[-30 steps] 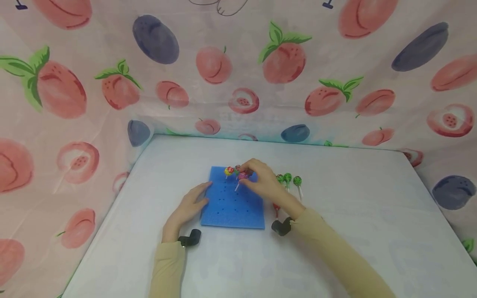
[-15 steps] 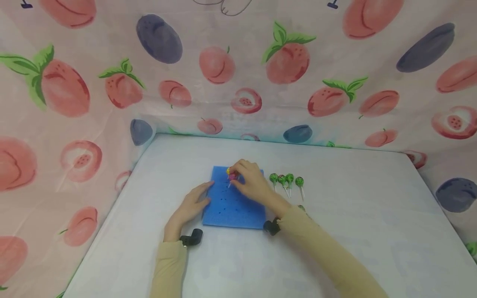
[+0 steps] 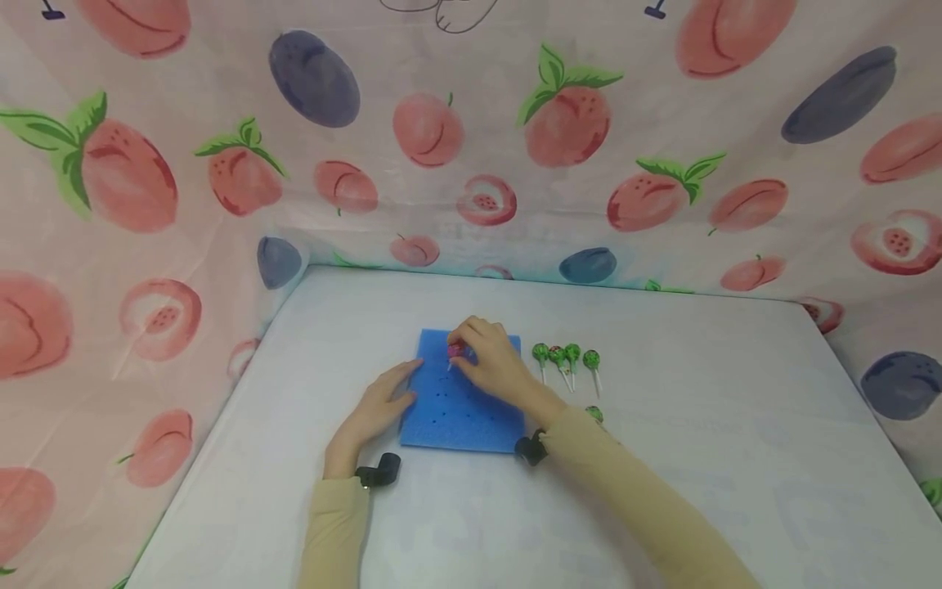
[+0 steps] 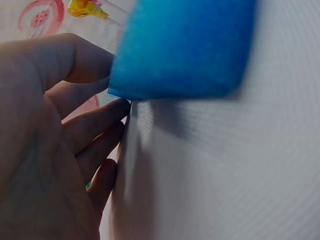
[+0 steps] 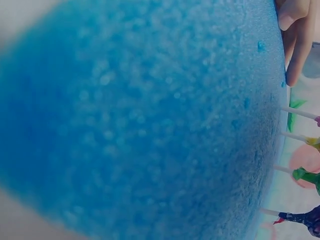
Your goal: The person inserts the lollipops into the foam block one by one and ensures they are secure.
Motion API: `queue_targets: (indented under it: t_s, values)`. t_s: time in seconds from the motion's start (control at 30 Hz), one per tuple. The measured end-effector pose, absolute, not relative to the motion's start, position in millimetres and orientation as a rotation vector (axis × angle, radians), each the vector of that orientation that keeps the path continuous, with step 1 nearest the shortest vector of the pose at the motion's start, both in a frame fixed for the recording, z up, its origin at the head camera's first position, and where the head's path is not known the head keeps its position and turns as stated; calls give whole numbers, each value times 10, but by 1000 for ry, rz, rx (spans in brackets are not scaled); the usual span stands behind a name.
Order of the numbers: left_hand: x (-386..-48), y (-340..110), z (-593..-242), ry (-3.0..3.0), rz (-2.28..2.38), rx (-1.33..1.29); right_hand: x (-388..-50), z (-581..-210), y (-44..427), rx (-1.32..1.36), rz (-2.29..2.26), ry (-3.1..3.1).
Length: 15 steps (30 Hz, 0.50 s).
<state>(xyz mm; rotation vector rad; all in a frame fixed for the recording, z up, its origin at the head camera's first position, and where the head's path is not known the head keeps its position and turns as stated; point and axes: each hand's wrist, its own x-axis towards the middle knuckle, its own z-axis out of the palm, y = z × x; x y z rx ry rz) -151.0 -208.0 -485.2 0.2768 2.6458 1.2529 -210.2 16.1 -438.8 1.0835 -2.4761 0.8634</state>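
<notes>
A blue foam board (image 3: 464, 417) with small holes lies on the white table. My right hand (image 3: 495, 361) pinches a pink lollipop (image 3: 455, 350) by its head over the board's far left part, the white stick pointing down. My left hand (image 3: 377, 406) rests against the board's left edge, its fingers fairly straight. In the right wrist view, lollipop sticks stand in the foam: pink (image 5: 317, 120), yellow (image 5: 313, 142), green (image 5: 306, 175) and dark purple (image 5: 300, 218). A yellow lollipop (image 4: 87, 8) shows in the left wrist view. In the head view my right hand hides most of these.
Right of the board lie several green-wrapped lollipops (image 3: 572, 353) with white sticks. Another green lollipop (image 3: 594, 412) is partly hidden by my right sleeve (image 3: 625, 483). A fruit-printed cloth (image 3: 353, 229) hangs behind and left of the table.
My right hand has moved left over the board with the pink lollipop, which now sits more upright. The green lollipops have come into fuller view. My left hand stays at the board's edge.
</notes>
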Motion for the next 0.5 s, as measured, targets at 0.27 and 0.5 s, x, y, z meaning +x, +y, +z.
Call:
queue_targets:
  t_s: [0.27, 0.5]
  values:
    - [-1504, -2085, -4847, 2645, 1248, 260, -2089, -4400, 137, 1132, 824, -2439]
    - [-1502, -2083, -4839, 2639, 1246, 257, -2072, -4392, 131, 1127, 780, -2455]
